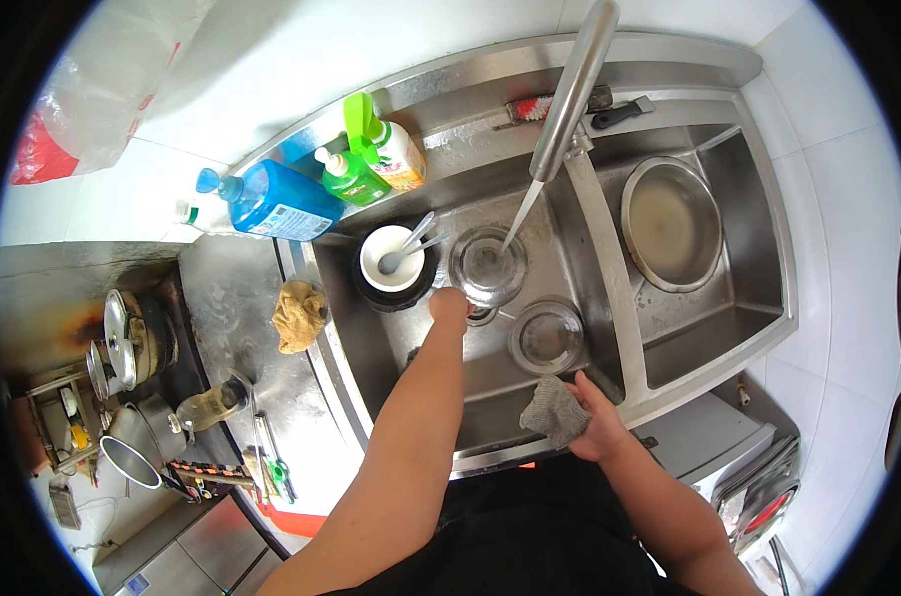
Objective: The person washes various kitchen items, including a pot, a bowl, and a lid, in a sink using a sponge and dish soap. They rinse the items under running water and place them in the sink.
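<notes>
My left hand (pixel 449 307) grips the near edge of a round clear glass bowl (pixel 487 257) in the left sink basin (pixel 435 357). Water runs from the metal faucet (pixel 573 97) straight onto this glass. A grey knitted cloth (pixel 554 410) is held in my right hand (pixel 598 423), above the basin's near side. Just beyond that cloth, a second round glass dish (pixel 545 339) rests on the basin floor. To the left of my left hand, a white bowl (pixel 392 274) with two spoons (pixel 413 242) in it sits inside a dark round vessel (pixel 376 298).
The right basin holds a metal bowl (pixel 671 223) of cloudy water. Along the back ledge stand a blue bottle (pixel 283 201), a green pump bottle (pixel 355 179) and a white-orange bottle (pixel 402 156). A scrub brush (pixel 532 109) and a scraper (pixel 623 113) lie behind the faucet. A tan cloth (pixel 299 316) lies left.
</notes>
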Available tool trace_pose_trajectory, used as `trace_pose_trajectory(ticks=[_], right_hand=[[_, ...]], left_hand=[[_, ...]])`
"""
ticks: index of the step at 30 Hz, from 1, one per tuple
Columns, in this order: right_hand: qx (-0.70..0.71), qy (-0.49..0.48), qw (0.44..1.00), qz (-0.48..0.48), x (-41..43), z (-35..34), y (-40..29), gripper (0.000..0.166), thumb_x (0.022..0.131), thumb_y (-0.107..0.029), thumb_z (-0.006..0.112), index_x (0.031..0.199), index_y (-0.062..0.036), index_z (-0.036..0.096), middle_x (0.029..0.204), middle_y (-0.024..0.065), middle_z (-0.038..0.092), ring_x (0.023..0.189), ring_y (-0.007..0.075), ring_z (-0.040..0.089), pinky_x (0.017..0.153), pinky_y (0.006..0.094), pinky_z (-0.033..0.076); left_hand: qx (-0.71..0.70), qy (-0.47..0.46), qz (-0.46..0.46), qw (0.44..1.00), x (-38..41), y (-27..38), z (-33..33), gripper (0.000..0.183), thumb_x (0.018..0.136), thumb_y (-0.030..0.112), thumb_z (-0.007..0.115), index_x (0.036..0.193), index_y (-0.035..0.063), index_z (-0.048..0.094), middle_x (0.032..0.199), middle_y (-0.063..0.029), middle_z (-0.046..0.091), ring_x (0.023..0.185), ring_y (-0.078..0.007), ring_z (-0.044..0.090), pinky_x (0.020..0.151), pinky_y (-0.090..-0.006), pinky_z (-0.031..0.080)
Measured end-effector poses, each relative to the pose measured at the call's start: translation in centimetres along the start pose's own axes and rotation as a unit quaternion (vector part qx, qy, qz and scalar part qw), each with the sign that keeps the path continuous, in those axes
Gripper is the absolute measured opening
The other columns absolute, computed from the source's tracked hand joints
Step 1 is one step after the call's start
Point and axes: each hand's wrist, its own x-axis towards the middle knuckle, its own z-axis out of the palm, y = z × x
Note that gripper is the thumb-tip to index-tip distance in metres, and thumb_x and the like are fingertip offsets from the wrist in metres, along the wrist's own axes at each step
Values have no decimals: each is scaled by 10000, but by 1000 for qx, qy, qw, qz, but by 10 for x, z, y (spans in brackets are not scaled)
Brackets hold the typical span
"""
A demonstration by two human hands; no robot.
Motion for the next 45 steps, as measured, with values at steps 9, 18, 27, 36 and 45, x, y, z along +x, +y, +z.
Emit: trace_pose_trajectory(ticks=[9, 18, 27, 36, 45], right_hand=[[-26, 20, 999, -19, -4, -15, 2, 578, 1045, -479, 422, 1323, 9, 560, 1269, 135, 640, 1198, 290, 596, 1076, 442, 429], [9, 23, 1000, 10, 9, -33, 16, 594, 1050, -496, 390, 1308, 7, 573, 1247, 133, 650, 1170, 287, 606, 1051, 433, 438], [-12, 8, 1000, 11, 7, -2, 11, 590, 1038, -510, 414, 1294, -6, 584, 1253, 143, 643, 1175, 311, 601, 1055, 475, 437], [9, -30, 999, 25, 5, 19, 12, 529, 1049, -443, 442, 1312, 0, 559, 1256, 132, 643, 1171, 290, 615, 1052, 453, 459], [-413, 72, 853, -311, 76, 89, -25, 476, 1024, -316, 484, 1359, 20, 526, 1380, 183, 566, 1294, 321, 523, 1122, 424, 367]], left_hand=[[-341, -72, -136, 927, 27, -31, 52, 186, 865, 56, 605, 1032, -24, 603, 871, -173, 651, 705, -248, 661, 510, -333, 570], [-502, -24, -271, 821, 19, -5, 41, 280, 877, 28, 536, 1154, 7, 569, 1033, -170, 635, 777, -296, 654, 658, -446, 617], [-355, 96, -175, 913, -39, 47, -15, 401, 832, 53, 595, 1226, -23, 604, 1115, -228, 666, 805, -339, 707, 540, -395, 596], [-379, 6, -166, 910, -69, 30, -55, 264, 924, 86, 505, 1136, 10, 641, 1157, -172, 635, 969, -273, 662, 684, -358, 553], [-517, 109, 58, 847, -197, 31, -136, 411, 1054, 327, 479, 1157, -43, 623, 1035, -98, 648, 931, -188, 555, 850, -347, 452]])
